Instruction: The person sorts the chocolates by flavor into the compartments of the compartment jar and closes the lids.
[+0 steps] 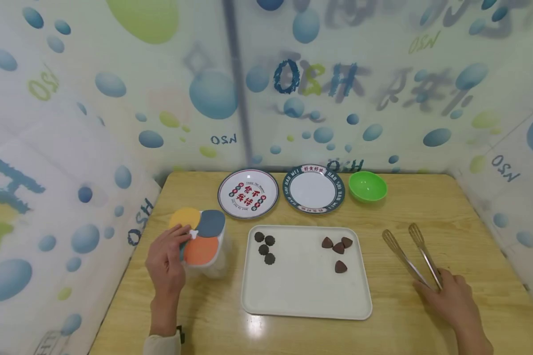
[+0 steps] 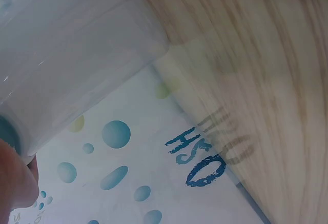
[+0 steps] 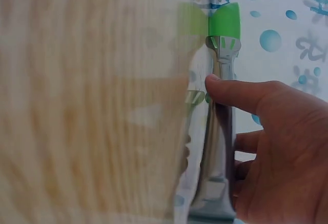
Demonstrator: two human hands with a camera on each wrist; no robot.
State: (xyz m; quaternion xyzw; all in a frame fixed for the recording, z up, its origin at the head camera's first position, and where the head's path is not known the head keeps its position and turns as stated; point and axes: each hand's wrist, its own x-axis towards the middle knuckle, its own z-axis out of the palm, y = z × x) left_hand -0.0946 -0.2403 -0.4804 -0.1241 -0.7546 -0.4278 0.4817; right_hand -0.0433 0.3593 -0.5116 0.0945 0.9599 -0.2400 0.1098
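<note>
My left hand [image 1: 165, 261] reaches over the lid of a clear lidded container [image 1: 212, 223], its fingertips at the small white knob amid yellow, blue and orange segments. The left wrist view catches the thumb [image 2: 19, 180] against the container's rim; the container's contents cannot be made out. Over on the right, my right hand [image 1: 455, 298] holds metal tongs [image 1: 431, 264] near their joined end, with the slotted tips spread apart and pointing away. In the right wrist view the thumb [image 3: 236, 92] lies along one arm of the tongs, and nothing sits between the tips.
Between the hands lies a white tray [image 1: 308, 296] with several dark fluted round pieces [image 1: 269, 259] at left and several brown triangular pieces [image 1: 340, 266] at right. Behind it stand two plates [image 1: 247, 213] [image 1: 314, 192] and a green bowl [image 1: 367, 187]. Patterned walls [image 1: 275, 123] enclose the table.
</note>
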